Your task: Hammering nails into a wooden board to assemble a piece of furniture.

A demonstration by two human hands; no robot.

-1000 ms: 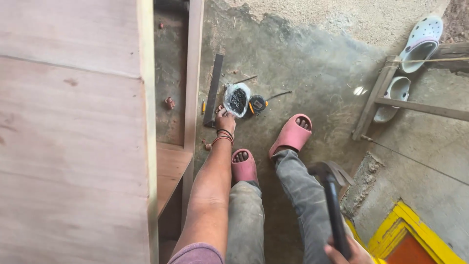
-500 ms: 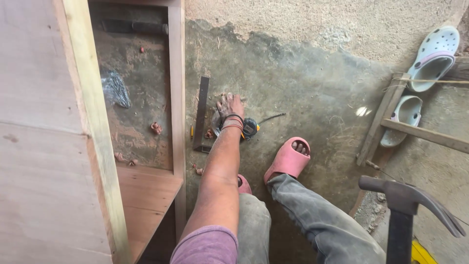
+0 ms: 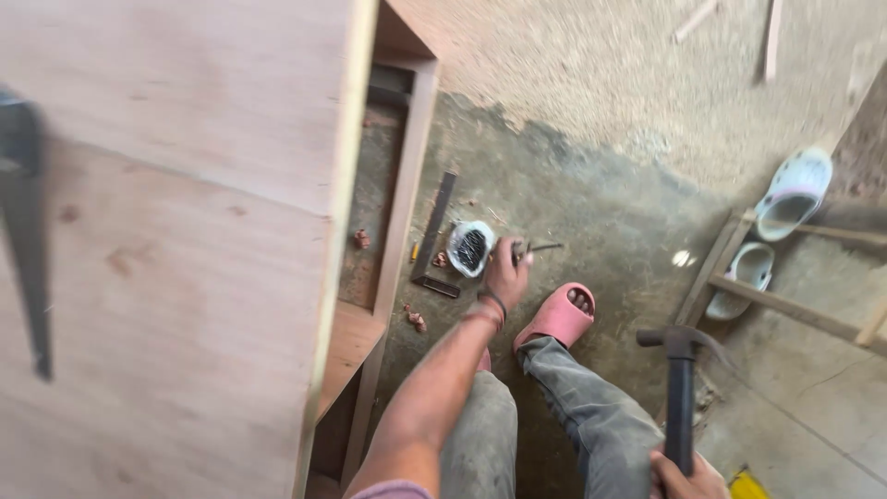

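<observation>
My left hand (image 3: 505, 270) reaches down to the floor just right of an open white bag of dark nails (image 3: 470, 247). Its fingers are pinched shut on what look like small dark nails. A black band circles that wrist. At the bottom edge, my right hand (image 3: 688, 479) grips the black handle of a claw hammer (image 3: 680, 374), whose head points up. A pink slipper (image 3: 558, 316) on my foot rests beside the left hand, and my grey trouser legs fill the space between the two hands.
A tall plywood cabinet (image 3: 185, 231) fills the left side, with its open frame and a low shelf (image 3: 349, 342) next to me. A steel square (image 3: 433, 237) lies by the nail bag. Two pale clogs (image 3: 793, 193) sit by a wooden frame (image 3: 785, 310) at the right. A blurred dark object (image 3: 26, 240) crosses the far left.
My left hand has come off the nail bag, drawn back slightly right with fingers pinched. The bag shows again. The hammer in my right hand now stands more upright. The view swung right.
</observation>
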